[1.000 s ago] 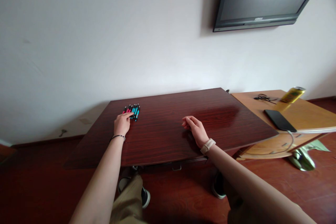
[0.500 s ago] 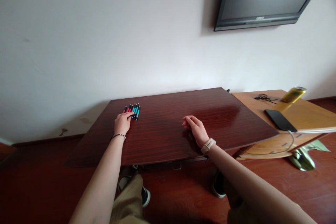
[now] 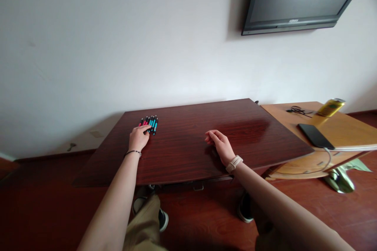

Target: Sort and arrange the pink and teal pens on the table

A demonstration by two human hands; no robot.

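Several pens (image 3: 154, 124) lie side by side in a row toward the left of the dark red-brown table (image 3: 182, 153). Some have pink grips and others light blue ones, all with black parts. My left hand (image 3: 139, 138) rests over the near left part of the row, fingers reaching across the pens and thumb apart from the index finger. It covers the lower ends of the pink pens, and its other fingertips are hidden. Well to the right, my right hand (image 3: 218, 144) is loosely curled at the table, with nothing seen in it.
To the right stands a lighter wooden cabinet (image 3: 359, 133) bearing a black phone (image 3: 315, 136) with a white cable, a dark coiled cord (image 3: 298, 110) and a yellow can (image 3: 331, 107). A television (image 3: 300, 0) hangs on the wall. A green bag-like item (image 3: 343, 178) lies on the floor.
My left thumb shows slightly farther from the index finger. The pens and my right hand look the same; the whole view has shifted a little.
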